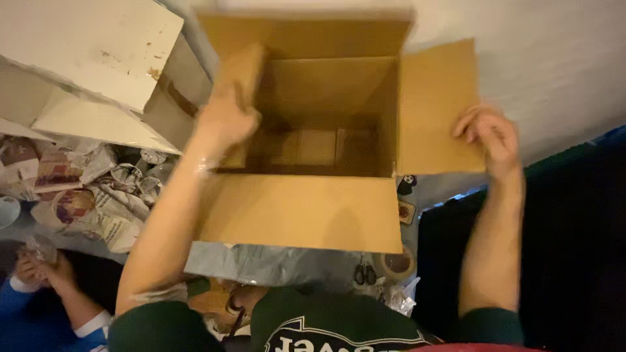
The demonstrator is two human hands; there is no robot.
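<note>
An open brown cardboard box stands in front of me, its inside empty and all flaps spread. My left hand grips the left flap near its top. My right hand holds the outer edge of the right flap, fingers curled round it. The near flap hangs toward me.
Another box with white flaps sits at the left, holding things wrapped in newspaper. A second person's hands in blue sleeves hold a wrapped item at lower left. Scissors and a tape roll lie below the box.
</note>
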